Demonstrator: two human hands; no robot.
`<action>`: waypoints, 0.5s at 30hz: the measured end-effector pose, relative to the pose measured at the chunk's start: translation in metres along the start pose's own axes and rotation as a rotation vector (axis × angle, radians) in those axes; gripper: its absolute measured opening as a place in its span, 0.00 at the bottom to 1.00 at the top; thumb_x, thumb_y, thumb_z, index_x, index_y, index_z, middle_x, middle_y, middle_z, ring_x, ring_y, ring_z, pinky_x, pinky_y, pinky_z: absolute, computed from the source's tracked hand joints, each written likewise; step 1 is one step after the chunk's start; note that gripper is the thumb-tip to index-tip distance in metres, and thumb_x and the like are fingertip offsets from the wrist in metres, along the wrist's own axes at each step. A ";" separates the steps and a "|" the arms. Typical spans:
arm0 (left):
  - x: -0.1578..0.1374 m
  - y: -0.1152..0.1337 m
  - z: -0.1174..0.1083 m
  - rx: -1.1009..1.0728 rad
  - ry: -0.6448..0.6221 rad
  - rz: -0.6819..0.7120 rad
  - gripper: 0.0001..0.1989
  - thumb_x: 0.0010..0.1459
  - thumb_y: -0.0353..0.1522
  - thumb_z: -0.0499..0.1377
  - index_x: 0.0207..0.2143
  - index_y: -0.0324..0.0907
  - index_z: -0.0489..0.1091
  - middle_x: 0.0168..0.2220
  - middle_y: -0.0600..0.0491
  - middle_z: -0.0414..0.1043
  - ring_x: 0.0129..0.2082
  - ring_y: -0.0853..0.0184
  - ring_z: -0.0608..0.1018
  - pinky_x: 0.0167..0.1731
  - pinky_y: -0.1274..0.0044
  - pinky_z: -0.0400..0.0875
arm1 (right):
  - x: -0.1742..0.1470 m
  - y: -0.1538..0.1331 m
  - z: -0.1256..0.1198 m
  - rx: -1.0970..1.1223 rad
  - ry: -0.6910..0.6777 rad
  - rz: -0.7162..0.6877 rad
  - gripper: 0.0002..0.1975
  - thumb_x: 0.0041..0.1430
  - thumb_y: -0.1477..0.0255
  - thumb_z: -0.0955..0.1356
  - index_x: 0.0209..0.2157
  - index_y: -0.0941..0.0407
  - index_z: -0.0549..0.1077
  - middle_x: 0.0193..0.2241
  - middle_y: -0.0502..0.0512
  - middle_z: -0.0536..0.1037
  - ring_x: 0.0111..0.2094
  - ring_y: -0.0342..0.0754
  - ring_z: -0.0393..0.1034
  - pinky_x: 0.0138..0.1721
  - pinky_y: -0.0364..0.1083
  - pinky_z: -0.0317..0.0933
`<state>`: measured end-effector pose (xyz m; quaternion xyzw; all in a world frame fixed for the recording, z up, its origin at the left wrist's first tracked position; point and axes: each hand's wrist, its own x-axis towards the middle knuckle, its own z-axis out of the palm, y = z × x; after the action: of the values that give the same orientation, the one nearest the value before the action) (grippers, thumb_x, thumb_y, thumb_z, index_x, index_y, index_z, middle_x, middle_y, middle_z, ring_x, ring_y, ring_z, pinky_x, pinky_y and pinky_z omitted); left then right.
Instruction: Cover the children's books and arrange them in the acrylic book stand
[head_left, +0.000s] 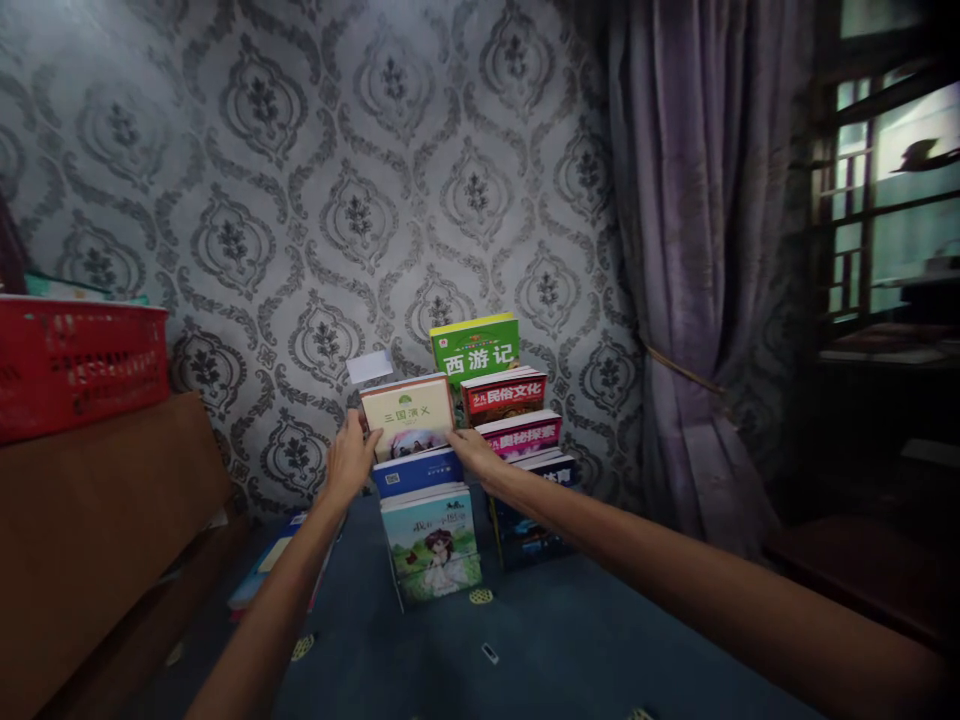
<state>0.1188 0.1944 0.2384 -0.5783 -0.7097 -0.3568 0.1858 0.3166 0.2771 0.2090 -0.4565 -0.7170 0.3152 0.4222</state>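
Observation:
Between my two hands stands a cream-coloured book (409,415) with a green title. My left hand (351,458) grips its left edge, thumb on the cover. At its right edge, my right hand (474,452) holds on, the fingers partly hidden behind. In front of it are a blue book (416,476) and a book with a girl on a green cover (433,550), standing in tiers. To the right rises another tiered row: a green book (476,345), a red book (510,398), a pink book (525,437) and a dark blue book (534,520).
A few books (262,565) lie flat on the dark blue surface (570,640) at left. Beyond them, a red basket (82,365) sits on a brown box (112,510). Patterned wallpaper (360,210) is behind, and a purple curtain (697,250) hangs at right.

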 end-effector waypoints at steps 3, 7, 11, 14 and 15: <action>0.003 -0.005 0.001 -0.136 -0.006 -0.019 0.16 0.61 0.38 0.57 0.48 0.42 0.60 0.41 0.45 0.78 0.41 0.55 0.80 0.38 0.69 0.70 | -0.011 0.002 -0.002 0.036 -0.002 -0.024 0.21 0.64 0.63 0.60 0.41 0.62 0.78 0.41 0.64 0.81 0.46 0.55 0.73 0.45 0.47 0.62; 0.009 -0.016 0.006 -0.322 -0.037 -0.003 0.18 0.58 0.39 0.57 0.47 0.42 0.60 0.37 0.48 0.77 0.39 0.58 0.80 0.39 0.68 0.73 | -0.042 0.021 0.000 0.120 0.029 -0.047 0.27 0.66 0.59 0.59 0.57 0.62 0.69 0.58 0.65 0.72 0.60 0.54 0.64 0.60 0.50 0.55; 0.012 -0.023 0.013 -0.445 -0.062 -0.043 0.21 0.53 0.44 0.59 0.44 0.43 0.60 0.34 0.51 0.74 0.35 0.59 0.79 0.31 0.71 0.74 | -0.078 0.059 0.013 0.301 0.059 -0.152 0.29 0.66 0.56 0.59 0.61 0.59 0.65 0.60 0.64 0.69 0.62 0.54 0.62 0.63 0.54 0.53; 0.009 -0.022 0.015 -0.530 -0.070 -0.070 0.23 0.50 0.46 0.61 0.43 0.43 0.59 0.34 0.51 0.72 0.31 0.62 0.77 0.25 0.75 0.71 | -0.096 0.084 0.024 0.351 0.062 -0.204 0.28 0.65 0.55 0.60 0.60 0.57 0.65 0.58 0.63 0.71 0.61 0.54 0.64 0.63 0.56 0.55; 0.008 -0.022 0.015 -0.546 -0.071 -0.086 0.24 0.50 0.47 0.61 0.43 0.42 0.59 0.35 0.51 0.72 0.30 0.63 0.77 0.23 0.76 0.70 | -0.099 0.090 0.026 0.348 0.056 -0.211 0.27 0.65 0.56 0.60 0.59 0.57 0.65 0.58 0.63 0.71 0.60 0.55 0.65 0.62 0.57 0.56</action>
<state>0.0985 0.2093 0.2270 -0.5886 -0.6172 -0.5217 -0.0173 0.3503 0.2186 0.0907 -0.3074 -0.6836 0.3756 0.5451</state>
